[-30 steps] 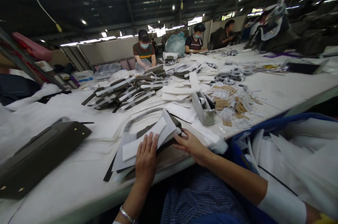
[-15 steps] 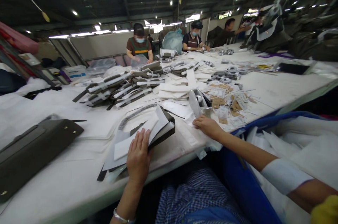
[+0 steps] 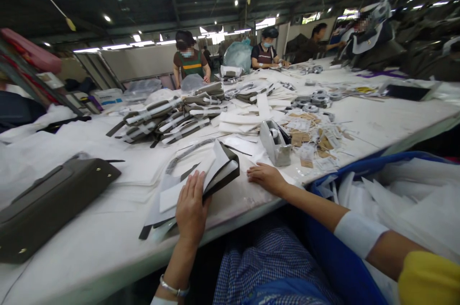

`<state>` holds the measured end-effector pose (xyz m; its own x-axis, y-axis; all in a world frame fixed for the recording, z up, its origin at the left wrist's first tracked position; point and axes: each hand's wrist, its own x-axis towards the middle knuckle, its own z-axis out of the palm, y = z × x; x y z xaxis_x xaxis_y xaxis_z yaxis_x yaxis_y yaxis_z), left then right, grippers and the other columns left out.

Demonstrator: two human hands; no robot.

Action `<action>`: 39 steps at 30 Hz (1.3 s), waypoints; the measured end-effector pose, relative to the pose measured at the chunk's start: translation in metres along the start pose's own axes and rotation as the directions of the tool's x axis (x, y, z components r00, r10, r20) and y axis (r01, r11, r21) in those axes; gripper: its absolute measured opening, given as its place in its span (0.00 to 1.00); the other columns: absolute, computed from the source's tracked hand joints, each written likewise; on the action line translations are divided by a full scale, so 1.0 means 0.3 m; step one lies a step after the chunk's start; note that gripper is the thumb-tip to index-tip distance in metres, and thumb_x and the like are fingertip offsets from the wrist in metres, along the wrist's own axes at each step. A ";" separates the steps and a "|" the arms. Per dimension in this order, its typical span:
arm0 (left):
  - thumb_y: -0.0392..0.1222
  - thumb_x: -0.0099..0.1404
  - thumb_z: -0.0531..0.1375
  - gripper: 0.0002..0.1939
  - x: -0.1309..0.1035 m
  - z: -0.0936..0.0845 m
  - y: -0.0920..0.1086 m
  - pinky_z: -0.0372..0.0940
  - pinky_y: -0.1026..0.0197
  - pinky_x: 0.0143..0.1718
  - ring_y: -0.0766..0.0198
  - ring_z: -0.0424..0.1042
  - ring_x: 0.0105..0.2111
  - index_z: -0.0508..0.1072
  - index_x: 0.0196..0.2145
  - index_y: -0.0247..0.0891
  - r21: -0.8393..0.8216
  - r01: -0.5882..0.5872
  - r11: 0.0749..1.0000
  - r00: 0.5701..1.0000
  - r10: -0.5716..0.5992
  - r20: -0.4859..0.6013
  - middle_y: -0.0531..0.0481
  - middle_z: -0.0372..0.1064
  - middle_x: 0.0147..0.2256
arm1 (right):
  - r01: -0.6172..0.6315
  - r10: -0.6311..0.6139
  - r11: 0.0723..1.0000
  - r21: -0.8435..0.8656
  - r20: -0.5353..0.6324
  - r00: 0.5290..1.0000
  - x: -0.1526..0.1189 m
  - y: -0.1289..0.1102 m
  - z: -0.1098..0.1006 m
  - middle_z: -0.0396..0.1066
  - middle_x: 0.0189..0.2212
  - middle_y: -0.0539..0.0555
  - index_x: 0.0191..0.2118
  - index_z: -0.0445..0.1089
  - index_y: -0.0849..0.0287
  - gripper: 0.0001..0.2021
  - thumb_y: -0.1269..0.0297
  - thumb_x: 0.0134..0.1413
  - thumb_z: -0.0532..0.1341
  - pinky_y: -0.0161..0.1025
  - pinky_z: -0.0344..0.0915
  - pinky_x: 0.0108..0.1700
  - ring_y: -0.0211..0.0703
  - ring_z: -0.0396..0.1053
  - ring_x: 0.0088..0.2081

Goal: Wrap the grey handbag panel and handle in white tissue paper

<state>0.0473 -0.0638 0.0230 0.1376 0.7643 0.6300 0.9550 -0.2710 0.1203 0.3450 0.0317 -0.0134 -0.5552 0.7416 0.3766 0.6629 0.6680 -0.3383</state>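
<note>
My left hand (image 3: 192, 211) lies with its fingers stretched flat over white sheets (image 3: 172, 197) on a dark olive bag (image 3: 226, 178) with a wrapped, curved handle (image 3: 176, 159). The thumb is at the bag's near edge and partly hidden. To the right of the bag, my right hand (image 3: 266, 179) rests low over the white table (image 3: 233, 199), fingers loosely stretched to the left, with nothing visible in them. Just beyond it stands a grey tape dispenser (image 3: 278, 149), not touched by the hand.
Another olive bag (image 3: 57, 204) lies at the left. Wrapped handles (image 3: 172, 116) are piled behind, with brown tags (image 3: 323, 140) and tape rolls (image 3: 318, 99) to the right. A blue-rimmed bin (image 3: 377, 159) holds white sheets. Across the table, a person (image 3: 192, 65) stands at work.
My right hand has moved left, away from the tape dispenser's base and closer to the bag. My left hand stays on the sheets. The whole view has shifted slightly.
</note>
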 end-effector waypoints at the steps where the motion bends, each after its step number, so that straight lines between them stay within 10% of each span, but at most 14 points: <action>1: 0.31 0.63 0.61 0.39 0.001 0.000 0.001 0.57 0.47 0.63 0.49 0.57 0.65 0.52 0.67 0.41 -0.003 0.002 1.000 1.000 -0.002 -0.002 0.43 0.57 0.65 | -0.008 0.008 1.000 -0.002 -0.016 1.000 0.010 -0.012 0.007 0.79 0.45 0.53 0.40 0.78 0.53 0.06 0.64 0.62 0.63 0.51 0.59 0.62 0.45 0.75 0.50; 10: 0.31 0.62 0.61 0.38 0.017 -0.017 0.001 0.59 0.47 0.62 0.49 0.58 0.64 0.52 0.67 0.41 -0.033 0.029 0.999 0.999 -0.030 -0.019 0.42 0.59 0.64 | 0.005 -0.005 0.997 0.077 -0.005 1.000 0.048 -0.239 0.068 0.79 0.46 0.49 0.44 0.77 0.50 0.11 0.57 0.66 0.58 0.52 0.56 0.64 0.43 0.74 0.50; 16: 0.31 0.63 0.60 0.38 0.005 -0.012 0.008 0.58 0.47 0.63 0.50 0.56 0.65 0.52 0.67 0.42 -0.025 0.024 0.999 0.999 -0.023 0.023 0.44 0.56 0.66 | -0.162 0.161 0.986 -0.048 -0.029 0.987 0.084 -0.218 0.078 0.63 0.62 0.66 0.60 0.66 0.62 0.25 0.52 0.63 0.58 0.60 0.55 0.64 0.59 0.60 0.63; 27: 0.25 0.60 0.58 0.39 -0.004 0.006 0.037 0.61 0.44 0.61 0.49 0.56 0.65 0.54 0.66 0.42 0.072 -0.020 0.997 0.999 0.017 0.043 0.43 0.56 0.66 | 0.178 -0.178 0.984 -0.019 0.031 0.984 0.228 -0.195 0.187 0.68 0.60 0.55 0.61 0.65 0.50 0.25 0.67 0.57 0.59 0.54 0.60 0.63 0.57 0.64 0.61; 35: 0.28 0.64 0.57 0.35 -0.034 0.059 0.050 0.63 0.43 0.61 0.49 0.56 0.65 0.56 0.66 0.46 0.167 -0.089 0.982 0.994 0.078 0.072 0.48 0.54 0.66 | 0.020 -0.020 1.000 0.017 -0.008 1.000 -0.060 -0.235 -0.046 0.78 0.37 0.56 0.37 0.77 0.53 0.12 0.62 0.64 0.55 0.44 0.74 0.43 0.48 0.76 0.38; 39: 0.33 0.69 0.56 0.29 -0.049 0.085 0.055 0.62 0.42 0.61 0.49 0.57 0.65 0.58 0.65 0.48 0.203 -0.136 0.970 0.990 0.125 0.064 0.49 0.56 0.66 | 0.158 -0.163 0.986 -0.046 -0.120 0.979 -0.022 -0.303 -0.199 0.79 0.40 0.55 0.43 0.77 0.52 0.12 0.60 0.66 0.55 0.44 0.72 0.49 0.46 0.76 0.42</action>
<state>0.0678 -0.0645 -0.0038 0.2726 0.7600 0.5899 0.9608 -0.2478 -0.1247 0.3184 -0.0376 0.0662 -0.5912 0.6102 0.5274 0.5892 0.7733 -0.2342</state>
